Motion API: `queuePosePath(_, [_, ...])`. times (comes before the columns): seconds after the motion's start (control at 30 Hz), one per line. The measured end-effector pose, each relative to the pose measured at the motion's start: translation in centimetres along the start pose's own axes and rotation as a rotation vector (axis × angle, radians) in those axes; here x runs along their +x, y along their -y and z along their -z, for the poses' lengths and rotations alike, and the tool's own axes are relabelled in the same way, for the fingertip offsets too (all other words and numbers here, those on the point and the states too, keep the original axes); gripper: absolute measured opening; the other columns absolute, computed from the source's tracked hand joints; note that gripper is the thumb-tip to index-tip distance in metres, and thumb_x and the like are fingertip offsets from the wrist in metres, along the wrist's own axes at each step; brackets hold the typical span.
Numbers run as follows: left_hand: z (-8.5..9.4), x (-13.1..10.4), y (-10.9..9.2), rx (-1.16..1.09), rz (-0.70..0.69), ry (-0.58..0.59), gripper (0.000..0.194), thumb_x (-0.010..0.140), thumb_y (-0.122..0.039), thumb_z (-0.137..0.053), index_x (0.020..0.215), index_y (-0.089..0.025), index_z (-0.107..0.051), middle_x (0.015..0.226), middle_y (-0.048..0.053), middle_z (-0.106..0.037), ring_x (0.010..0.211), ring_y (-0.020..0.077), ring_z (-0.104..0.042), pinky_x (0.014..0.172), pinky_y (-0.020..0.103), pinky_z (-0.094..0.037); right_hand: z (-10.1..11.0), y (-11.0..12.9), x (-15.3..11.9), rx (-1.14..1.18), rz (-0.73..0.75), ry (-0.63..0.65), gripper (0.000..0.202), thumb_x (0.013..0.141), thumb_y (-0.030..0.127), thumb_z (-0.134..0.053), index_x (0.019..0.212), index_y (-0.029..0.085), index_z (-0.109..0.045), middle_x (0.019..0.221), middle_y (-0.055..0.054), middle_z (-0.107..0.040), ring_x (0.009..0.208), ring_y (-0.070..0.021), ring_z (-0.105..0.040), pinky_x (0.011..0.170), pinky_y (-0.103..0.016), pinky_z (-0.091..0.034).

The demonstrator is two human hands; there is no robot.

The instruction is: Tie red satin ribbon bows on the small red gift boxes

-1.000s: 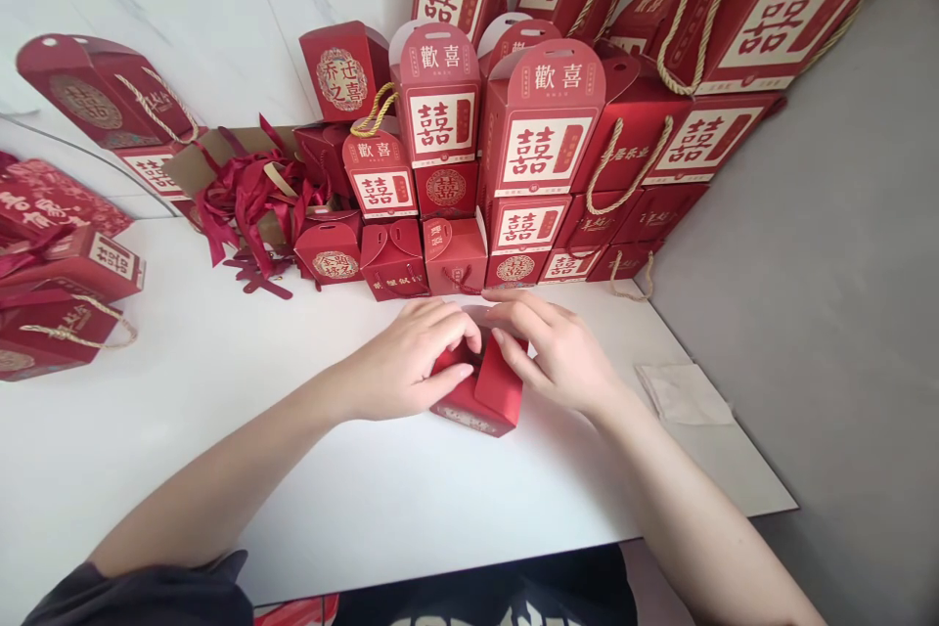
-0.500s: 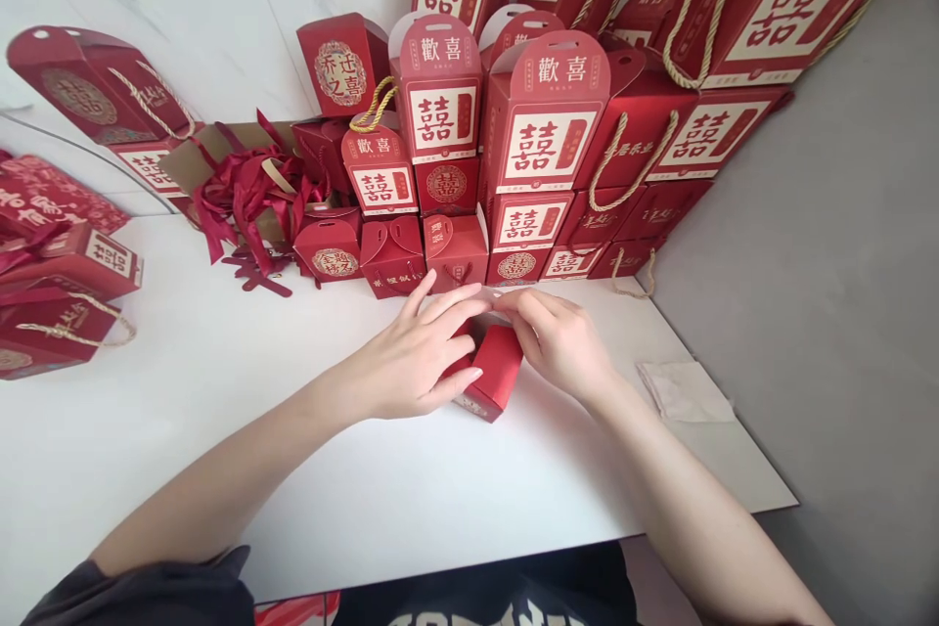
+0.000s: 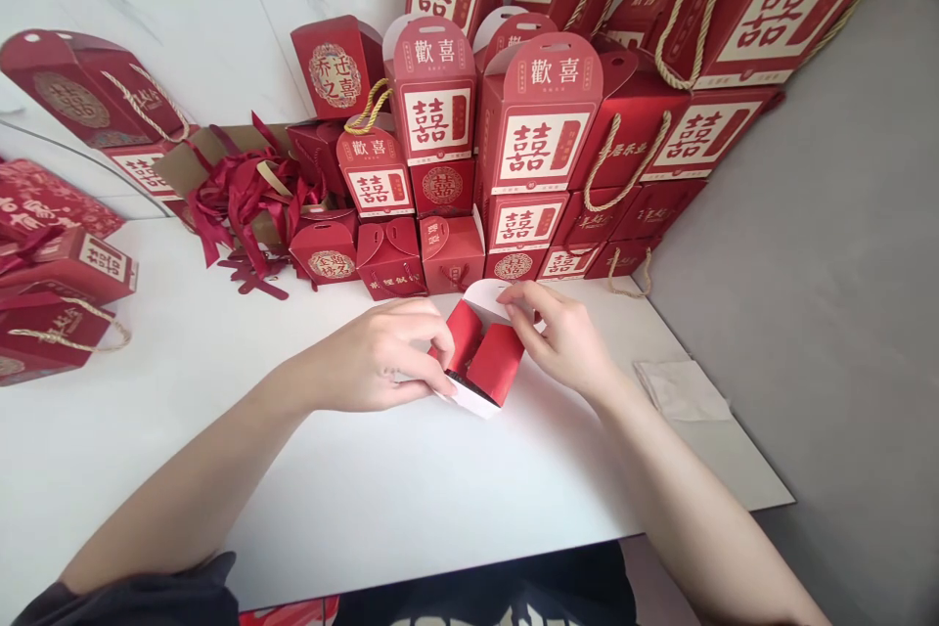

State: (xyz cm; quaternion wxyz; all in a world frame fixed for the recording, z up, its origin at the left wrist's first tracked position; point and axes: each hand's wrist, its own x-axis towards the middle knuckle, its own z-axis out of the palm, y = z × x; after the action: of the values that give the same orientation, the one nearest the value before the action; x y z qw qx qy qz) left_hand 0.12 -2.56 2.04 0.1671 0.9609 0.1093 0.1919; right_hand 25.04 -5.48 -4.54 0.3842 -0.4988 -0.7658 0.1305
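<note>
A small red gift box (image 3: 495,364) stands on the white table (image 3: 411,484) between my hands. Its two red side flaps lean inward with a narrow dark gap between them, and the white inner faces of the near and far flaps show. My left hand (image 3: 396,357) is at the left side, thumb and fingers pinching the near flap. Thumb and index finger of my right hand (image 3: 554,328) hold the rounded far flap by its right part. What is inside the box cannot be made out.
Red paper gift boxes (image 3: 539,147), several with rope handles, are stacked along the back wall. Dark red ribbons (image 3: 253,181) spill from a brown carton at the back left. More red boxes (image 3: 69,259) sit at far left. A folded white cloth (image 3: 682,389) lies near the right edge.
My left hand has drawn back left and down from the far flap to the near flap. Both flaps now tilt outward, showing white inner sides. My right hand stays at the far flap.
</note>
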Motion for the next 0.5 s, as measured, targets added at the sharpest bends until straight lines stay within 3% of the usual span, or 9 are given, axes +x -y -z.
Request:
queuePosePath(0.13, [0.4,-0.1,-0.6,0.071,-0.025,0.059,0.019,0.087,-0.013,-0.062,0.085,-0.027,-0.075,0.077,0.001,-0.068,0.073,0.0140,-0.056,0.071,0.029,-0.042,0.5,0.4,0.1,0.028,0.022,0.124,0.027,0.092,0.039,-0.058,0.114,0.023,-0.057,0.113,-0.007,-0.068,0.094,-0.0230,-0.066,0.082,-0.036,-0.051])
queuePosePath(0.3, [0.2,-0.3,-0.6,0.101,-0.014,0.087,0.018,0.089,-0.014,-0.059,0.089,-0.026,-0.073,0.079,0.001,-0.070,0.075,0.0151,-0.057,0.072,0.029,-0.042,0.4,0.3,0.2,0.047,0.103,0.288,0.018,0.095,0.035,-0.054,0.101,0.026,-0.068,0.120,-0.008,-0.063,0.123,-0.0269,-0.054,0.101,-0.044,-0.046])
queuePosePath(0.4, [-0.2,-0.1,-0.6,0.078,0.040,0.064,0.013,0.090,-0.020,-0.060,0.092,-0.026,-0.071,0.084,0.000,-0.070,0.081,0.0159,-0.058,0.079,0.030,-0.044,0.4,0.6,0.2,0.175,0.131,0.263,0.020,0.094,0.025,-0.055,0.110,0.025,-0.066,0.130,-0.009,-0.058,0.128,-0.0241,-0.051,0.106,-0.042,-0.044])
queuePosePath(0.5, [-0.9,0.2,-0.5,0.072,0.246,-0.026,0.015,0.089,-0.031,-0.062,0.101,-0.023,-0.065,0.102,0.003,-0.067,0.097,0.0190,-0.059,0.088,0.033,-0.045,0.6,1.0,0.2,0.344,0.181,0.201,0.040,0.093,0.020,-0.054,0.133,0.027,-0.053,0.146,-0.007,-0.048,0.138,-0.0233,-0.042,0.112,-0.042,-0.039])
